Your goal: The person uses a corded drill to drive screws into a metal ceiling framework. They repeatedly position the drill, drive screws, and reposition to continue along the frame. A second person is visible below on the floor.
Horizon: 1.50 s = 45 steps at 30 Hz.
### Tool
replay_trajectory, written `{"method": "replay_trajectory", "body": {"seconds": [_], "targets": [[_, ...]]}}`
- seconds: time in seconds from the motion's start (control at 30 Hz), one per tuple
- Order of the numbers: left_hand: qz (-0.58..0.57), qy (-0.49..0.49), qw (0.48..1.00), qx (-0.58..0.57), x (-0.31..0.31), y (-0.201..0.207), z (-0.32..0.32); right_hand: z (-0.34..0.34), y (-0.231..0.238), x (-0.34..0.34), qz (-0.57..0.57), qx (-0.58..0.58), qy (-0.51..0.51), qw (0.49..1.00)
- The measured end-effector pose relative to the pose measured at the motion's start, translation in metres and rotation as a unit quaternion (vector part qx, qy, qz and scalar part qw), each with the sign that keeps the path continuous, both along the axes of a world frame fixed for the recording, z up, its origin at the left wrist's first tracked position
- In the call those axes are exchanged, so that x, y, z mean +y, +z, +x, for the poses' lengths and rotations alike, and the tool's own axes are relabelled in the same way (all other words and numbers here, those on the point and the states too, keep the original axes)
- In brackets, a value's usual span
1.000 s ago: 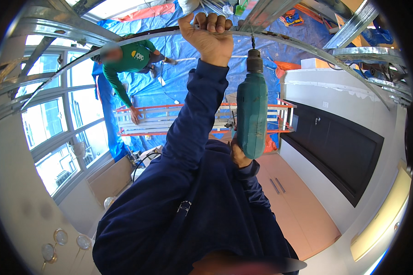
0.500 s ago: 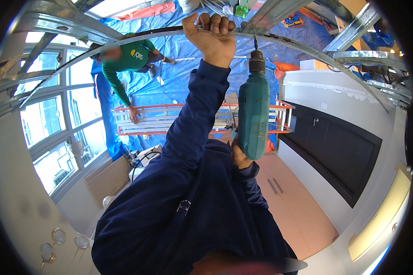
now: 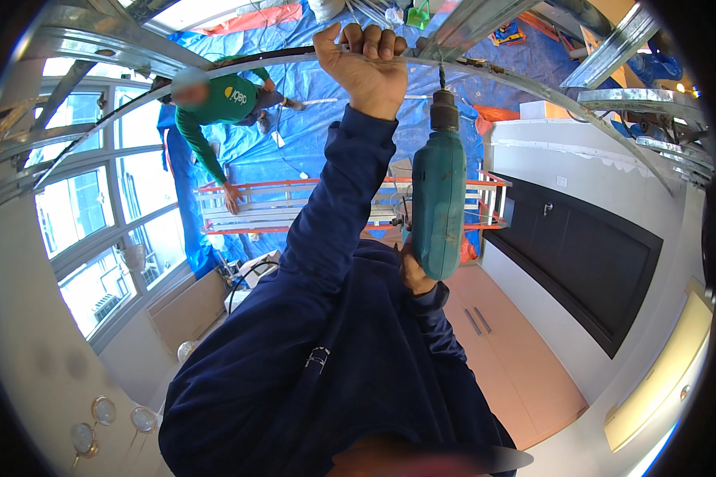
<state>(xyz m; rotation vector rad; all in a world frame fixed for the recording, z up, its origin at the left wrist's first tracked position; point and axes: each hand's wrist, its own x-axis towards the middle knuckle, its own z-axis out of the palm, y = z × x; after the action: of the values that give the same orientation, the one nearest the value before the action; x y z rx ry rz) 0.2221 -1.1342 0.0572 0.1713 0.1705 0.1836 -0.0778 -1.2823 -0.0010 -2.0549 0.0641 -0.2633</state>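
My left hand (image 3: 363,75) is raised at the top middle, its fingers wrapped over the edge of a thin curved metal strip (image 3: 525,79). To its right stands a green power drill (image 3: 438,203) with a black chuck, its body pointing away from me. The drill bit (image 3: 442,77) reaches up to the strip beside a broad metal channel (image 3: 469,28); whether its tip has entered the metal cannot be made out. My right hand (image 3: 416,273) is closed round the drill's rear grip, partly hidden behind the body.
Below, a person in a green top (image 3: 223,99) reaches one hand to an orange-and-silver scaffold platform (image 3: 294,208). Blue tarpaulin (image 3: 310,147) covers the floor. Metal framing (image 3: 605,48) crosses overhead. Windows (image 3: 87,203) line the left; a black door (image 3: 585,254) is at right.
The drill has drawn very slightly back toward me. My left hand keeps its place on the strip, and the other person's hand stays on the platform.
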Motion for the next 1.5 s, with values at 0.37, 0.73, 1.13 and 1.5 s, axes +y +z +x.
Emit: {"method": "replay_trajectory", "body": {"seconds": [0.37, 0.73, 1.13, 1.5], "targets": [[-0.007, 0.002, 1.000, -0.013, -0.002, 0.003, -0.001, -0.003, 0.007, -0.007, 0.115, 0.020, -0.016, 0.993], [-0.029, -0.032, 0.998, -0.045, 0.004, -0.005, -0.002, -0.049, 0.039, -0.034, -0.058, 0.068, 0.021, 0.996], [-0.101, 0.040, 0.993, -0.045, 0.003, -0.004, -0.001, 0.006, 0.102, 0.046, -0.153, 0.030, 0.158, 0.975], [0.068, -0.094, 0.977, -0.177, 0.069, -0.042, -0.017, 0.040, 0.134, 0.121, -0.046, -0.060, 0.246, 0.966]]}}
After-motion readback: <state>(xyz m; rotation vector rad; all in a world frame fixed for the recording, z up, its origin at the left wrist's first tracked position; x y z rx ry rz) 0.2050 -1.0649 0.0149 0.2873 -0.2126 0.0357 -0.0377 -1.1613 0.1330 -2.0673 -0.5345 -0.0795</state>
